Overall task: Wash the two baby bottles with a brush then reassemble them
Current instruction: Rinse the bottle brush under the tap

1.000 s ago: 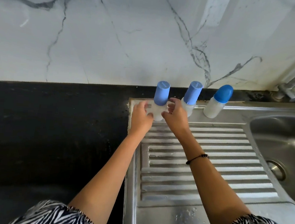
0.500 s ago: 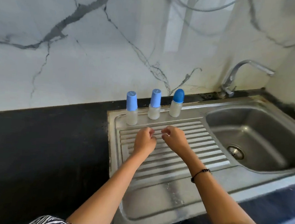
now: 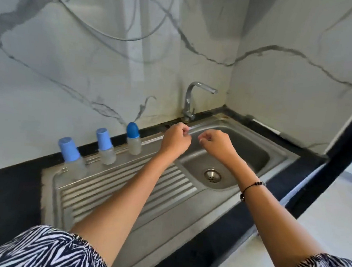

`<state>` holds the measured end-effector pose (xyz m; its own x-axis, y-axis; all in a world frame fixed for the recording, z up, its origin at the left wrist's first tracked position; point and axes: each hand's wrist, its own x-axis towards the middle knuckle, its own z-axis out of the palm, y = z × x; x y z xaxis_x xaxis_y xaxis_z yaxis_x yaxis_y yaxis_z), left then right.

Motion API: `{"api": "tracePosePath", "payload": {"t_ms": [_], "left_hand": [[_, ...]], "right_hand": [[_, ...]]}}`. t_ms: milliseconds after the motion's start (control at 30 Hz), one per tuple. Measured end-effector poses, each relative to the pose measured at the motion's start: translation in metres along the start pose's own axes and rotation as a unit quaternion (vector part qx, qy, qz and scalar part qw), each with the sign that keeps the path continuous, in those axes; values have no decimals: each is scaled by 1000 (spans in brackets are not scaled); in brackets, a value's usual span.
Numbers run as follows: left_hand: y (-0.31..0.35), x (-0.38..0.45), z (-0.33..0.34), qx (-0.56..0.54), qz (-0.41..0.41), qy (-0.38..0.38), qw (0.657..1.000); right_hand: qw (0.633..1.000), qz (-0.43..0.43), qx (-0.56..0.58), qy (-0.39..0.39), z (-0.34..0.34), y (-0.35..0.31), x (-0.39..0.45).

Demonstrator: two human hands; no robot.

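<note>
**3 capped bottles on the drainboard, hands at the basin**

Marble-veined wall, black counter (image 3: 8, 194), steel sink (image 3: 260, 152) with tap (image 3: 191, 101) in the corner. 3 baby bottles (image 3: 106, 147) stand upright along the drainboard's back edge, each with its blue cap on, well apart from both hands. Left hand (image 3: 175, 141) and right hand (image 3: 217, 146) hover over the basin, fingers loosely curled, holding nothing. No brush visible. Judgement: bottles look assembled; whether washing is finished or not yet begun cannot be told.

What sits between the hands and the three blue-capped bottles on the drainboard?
Nothing visible. Left hand and right hand hover over the steel sink basin; the nearest blue-capped clear bottle stands left of them, only bare ribbed drainboard between.
</note>
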<state>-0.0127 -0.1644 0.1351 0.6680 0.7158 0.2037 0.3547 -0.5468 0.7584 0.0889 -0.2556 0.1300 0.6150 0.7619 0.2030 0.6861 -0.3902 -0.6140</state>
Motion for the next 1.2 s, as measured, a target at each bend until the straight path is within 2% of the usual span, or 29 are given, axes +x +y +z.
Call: {"api": "tracePosePath", "payload": {"t_ms": [167, 500, 933, 1200], "left_hand": [[59, 35, 74, -20, 8, -5, 1000], [147, 108, 213, -53, -5, -34, 998], [155, 229, 371, -106, -45, -130, 985], [137, 265, 427, -111, -102, -168, 974]], "right_hand": [[1000, 4, 14, 27, -65, 72, 20], [999, 38, -14, 24, -167, 213, 79], [991, 122, -57, -26, -187, 351, 177], [961, 156, -200, -112, -166, 416, 230]]}}
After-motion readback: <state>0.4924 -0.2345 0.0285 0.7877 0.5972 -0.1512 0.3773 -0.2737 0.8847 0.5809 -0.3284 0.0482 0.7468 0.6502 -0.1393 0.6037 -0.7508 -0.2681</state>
